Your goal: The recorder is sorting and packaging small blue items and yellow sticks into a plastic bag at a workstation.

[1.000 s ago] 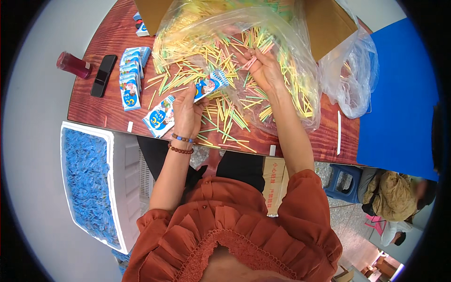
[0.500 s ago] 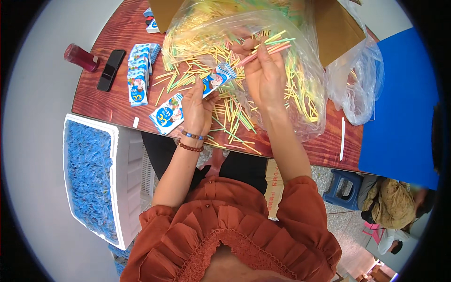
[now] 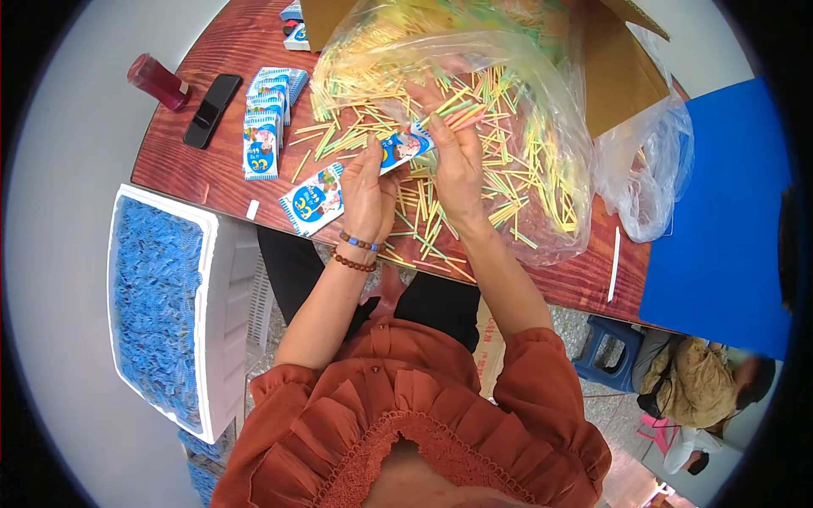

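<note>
In the upper centre of the frame, the left hand (image 3: 367,193) is closed on a packet (image 3: 401,151), and the right hand (image 3: 458,172) pinches a bundle of sticks (image 3: 465,115) at its end, mostly outside. Upper left, several overlapped packets (image 3: 262,142) lie set aside; many loose sticks (image 3: 425,201) remain on the tabletop (image 3: 179,182).

Bare tabletop (image 3: 222,172): passable, near side of packet stack (image 3: 261,146).
Phone (image 3: 212,111): blocks left of stack.
Loose straws (image 3: 329,138): clutter right of stack.
</note>
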`<move>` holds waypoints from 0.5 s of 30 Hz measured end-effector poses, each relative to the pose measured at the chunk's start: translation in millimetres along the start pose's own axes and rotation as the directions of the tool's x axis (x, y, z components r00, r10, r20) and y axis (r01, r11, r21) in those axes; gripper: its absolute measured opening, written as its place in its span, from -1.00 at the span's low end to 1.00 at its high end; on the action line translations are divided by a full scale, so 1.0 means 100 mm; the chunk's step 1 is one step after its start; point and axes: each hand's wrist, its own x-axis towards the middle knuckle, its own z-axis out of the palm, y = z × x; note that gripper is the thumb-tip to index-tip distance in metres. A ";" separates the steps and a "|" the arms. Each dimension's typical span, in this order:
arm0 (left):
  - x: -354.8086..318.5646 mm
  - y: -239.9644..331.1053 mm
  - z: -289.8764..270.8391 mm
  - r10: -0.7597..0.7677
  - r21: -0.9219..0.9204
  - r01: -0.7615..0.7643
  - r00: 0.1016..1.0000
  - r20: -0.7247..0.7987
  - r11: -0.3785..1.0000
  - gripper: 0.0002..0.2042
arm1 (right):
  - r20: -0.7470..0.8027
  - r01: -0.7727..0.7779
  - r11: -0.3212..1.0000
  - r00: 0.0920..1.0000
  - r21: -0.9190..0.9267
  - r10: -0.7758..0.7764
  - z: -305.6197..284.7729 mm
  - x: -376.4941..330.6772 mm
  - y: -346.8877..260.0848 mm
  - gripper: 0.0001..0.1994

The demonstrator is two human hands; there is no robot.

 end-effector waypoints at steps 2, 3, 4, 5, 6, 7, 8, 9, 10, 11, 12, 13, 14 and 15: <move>0.04 -0.03 -0.03 -0.002 -0.028 0.002 1.000 -0.008 1.000 -0.73 | -0.044 -0.034 0.999 0.998 -0.006 0.034 -0.01 -0.02 0.03 -0.65; 0.04 -0.04 -0.02 -0.007 -0.053 0.006 1.000 -0.015 0.999 -0.73 | -0.048 -0.064 0.997 0.997 0.042 0.066 -0.04 -0.02 0.04 -0.65; 0.04 -0.05 -0.02 -0.008 -0.055 0.007 1.000 -0.015 0.998 -0.73 | -0.051 -0.093 0.991 0.994 0.091 0.098 -0.06 -0.01 0.05 -0.65; 0.05 -0.06 -0.01 -0.003 -0.052 0.003 1.000 -0.003 0.999 -0.73 | -0.051 -0.094 0.992 0.994 0.089 0.099 -0.07 -0.02 0.04 -0.65; 0.04 -0.06 -0.02 0.005 -0.048 -0.005 1.000 0.006 0.999 -0.72 | -0.036 -0.129 0.985 0.990 0.112 0.133 -0.07 -0.02 0.04 -0.64; 0.05 -0.06 -0.03 0.007 -0.048 -0.007 1.000 0.003 0.999 -0.72 | -0.021 -0.163 0.977 0.986 0.135 0.167 -0.06 -0.02 0.03 -0.62; 0.06 -0.06 -0.05 0.016 -0.036 -0.015 1.000 0.007 0.999 -0.72 | -0.019 -0.165 0.977 0.985 0.137 0.169 -0.05 -0.02 0.03 -0.62; 0.08 -0.07 -0.04 0.018 -0.026 -0.018 1.000 0.017 1.000 -0.72 | -0.023 -0.159 0.981 0.986 0.111 0.162 -0.05 0.00 0.00 -0.63; 0.09 -0.08 -0.02 0.014 -0.028 -0.013 1.000 0.020 1.000 -0.72 | -0.028 -0.152 0.985 0.987 0.085 0.155 -0.06 0.01 -0.02 -0.63; 0.09 -0.09 -0.01 0.010 -0.032 -0.009 0.999 0.038 0.999 -0.72 | -0.031 -0.152 0.985 0.987 0.082 0.155 -0.08 0.03 -0.04 -0.63; 0.09 -0.09 0.00 0.011 -0.033 -0.009 0.999 0.053 0.999 -0.72 | -0.042 -0.178 0.979 0.982 0.101 0.183 -0.09 0.04 -0.04 -0.63; 0.10 -0.09 -0.01 0.013 -0.033 -0.011 0.999 0.051 0.999 -0.72 | -0.052 -0.204 0.971 0.976 0.121 0.212 -0.09 0.06 -0.04 -0.62; 0.12 -0.10 -0.01 0.008 -0.031 -0.007 0.999 0.046 1.000 -0.72 | -0.050 -0.205 0.971 0.976 0.122 0.212 -0.08 0.07 -0.01 -0.62; 0.13 -0.10 -0.01 0.001 -0.030 0.000 0.999 0.043 1.000 -0.72 | -0.039 -0.143 0.988 0.989 0.050 0.145 -0.09 0.09 0.03 -0.55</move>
